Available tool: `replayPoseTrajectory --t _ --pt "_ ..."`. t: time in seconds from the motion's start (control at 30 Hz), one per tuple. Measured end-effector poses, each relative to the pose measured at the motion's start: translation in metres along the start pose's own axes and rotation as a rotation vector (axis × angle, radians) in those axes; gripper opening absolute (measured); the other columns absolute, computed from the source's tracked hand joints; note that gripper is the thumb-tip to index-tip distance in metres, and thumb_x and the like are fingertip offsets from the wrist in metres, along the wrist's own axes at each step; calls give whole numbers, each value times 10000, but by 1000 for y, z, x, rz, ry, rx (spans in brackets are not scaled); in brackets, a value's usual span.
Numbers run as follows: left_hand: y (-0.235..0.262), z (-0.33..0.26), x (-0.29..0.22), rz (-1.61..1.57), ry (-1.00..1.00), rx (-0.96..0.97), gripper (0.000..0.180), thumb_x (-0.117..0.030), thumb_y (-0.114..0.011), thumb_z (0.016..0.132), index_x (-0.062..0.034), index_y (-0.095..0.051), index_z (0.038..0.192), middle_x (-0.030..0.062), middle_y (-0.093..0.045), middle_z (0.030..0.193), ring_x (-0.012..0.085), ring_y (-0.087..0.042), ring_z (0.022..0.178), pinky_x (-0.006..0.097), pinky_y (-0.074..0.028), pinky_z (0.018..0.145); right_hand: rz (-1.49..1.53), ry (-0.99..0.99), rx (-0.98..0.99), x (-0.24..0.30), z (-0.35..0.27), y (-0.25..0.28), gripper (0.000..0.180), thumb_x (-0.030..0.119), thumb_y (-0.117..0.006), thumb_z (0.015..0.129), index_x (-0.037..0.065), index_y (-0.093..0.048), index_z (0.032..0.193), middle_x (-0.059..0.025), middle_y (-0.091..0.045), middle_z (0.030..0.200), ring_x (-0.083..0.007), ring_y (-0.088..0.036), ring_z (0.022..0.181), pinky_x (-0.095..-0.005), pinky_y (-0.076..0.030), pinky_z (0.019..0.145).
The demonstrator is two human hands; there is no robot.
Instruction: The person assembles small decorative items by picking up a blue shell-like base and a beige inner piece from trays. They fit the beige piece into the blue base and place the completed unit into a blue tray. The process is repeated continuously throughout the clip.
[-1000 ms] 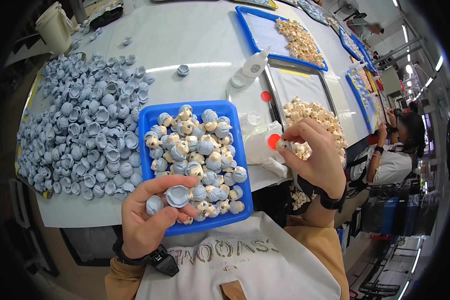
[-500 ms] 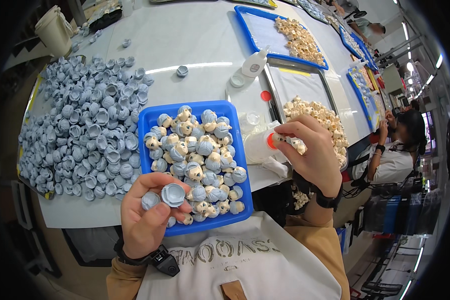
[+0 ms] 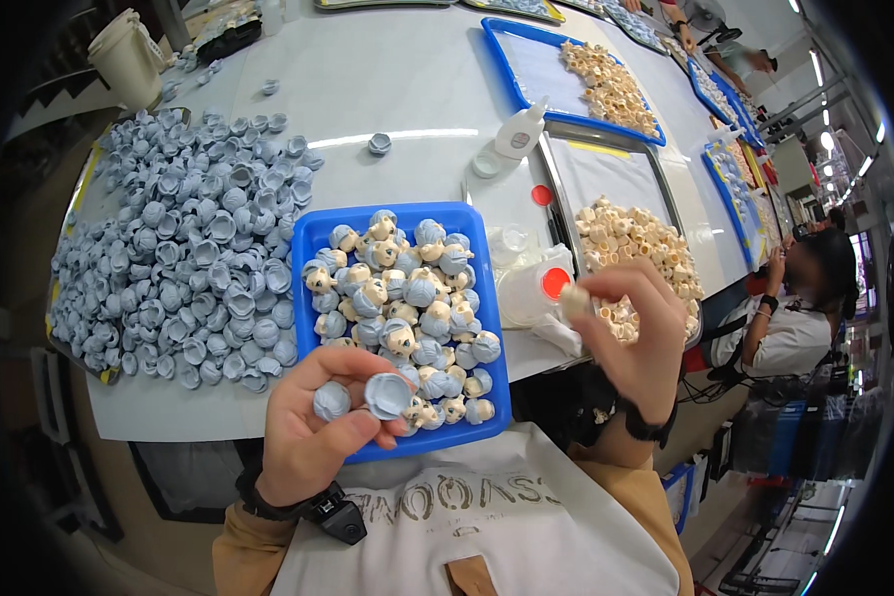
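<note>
Left hand (image 3: 320,429) with blue caps (image 3: 371,396), right hand (image 3: 634,333) pinching cream piece (image 3: 574,301).

A long white worktable (image 3: 387,79) fills the view, running away to the upper right. Along its far right edge a seated person (image 3: 800,318) leans in. Above that person, bright ceiling strip lights (image 3: 844,129) glow. Below the table's near edge the floor looks dark, though the fisheye rim blurs it.
</note>
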State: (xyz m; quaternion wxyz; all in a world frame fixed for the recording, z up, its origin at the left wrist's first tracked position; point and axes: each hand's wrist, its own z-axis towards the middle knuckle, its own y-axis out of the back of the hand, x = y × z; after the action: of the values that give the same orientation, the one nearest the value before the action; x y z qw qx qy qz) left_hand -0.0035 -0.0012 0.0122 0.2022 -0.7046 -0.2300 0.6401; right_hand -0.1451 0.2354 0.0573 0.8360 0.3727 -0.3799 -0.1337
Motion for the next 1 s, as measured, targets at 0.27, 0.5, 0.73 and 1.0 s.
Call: replayPoseTrajectory --t 0.27,0.5,0.73,1.0 --pt "-8 1 -4 66 58 138 358 -29 -579 846 63 -474 1176 129 -606 1020 151 -596 923 273 -484 811 478 384 137 47 -6 -45 317 55 -775 618 2 -652 905 -74 -613 761 -182 -564 639 -281 -429 559" --pt "5 -2 -4 292 55 223 416 -43 -576 860 55 -451 1245 113 -614 1047 129 -571 968 250 -463 814 329 420 134 50 -14 -51 386 158 -784 619 -1 -650 944 -69 -593 796 -192 -551 646 -282 -447 556" --pt "-13 -6 -1 233 86 32 454 -133 -526 906 55 -390 1296 106 -630 1015 116 -571 919 246 -457 774 140 464 116 54 -15 -65 337 200 -714 655 -19 -593 881 -70 -500 751 -201 -489 619 -294 -403 527" --pt "20 -12 1 -179 -316 -64 398 -342 -458 893 16 -484 1064 60 -490 700 62 -379 479 214 -301 422 -117 418 147 38 20 -67 382 273 -716 659 44 -594 940 -61 -553 800 -210 -523 686 -308 -410 551"
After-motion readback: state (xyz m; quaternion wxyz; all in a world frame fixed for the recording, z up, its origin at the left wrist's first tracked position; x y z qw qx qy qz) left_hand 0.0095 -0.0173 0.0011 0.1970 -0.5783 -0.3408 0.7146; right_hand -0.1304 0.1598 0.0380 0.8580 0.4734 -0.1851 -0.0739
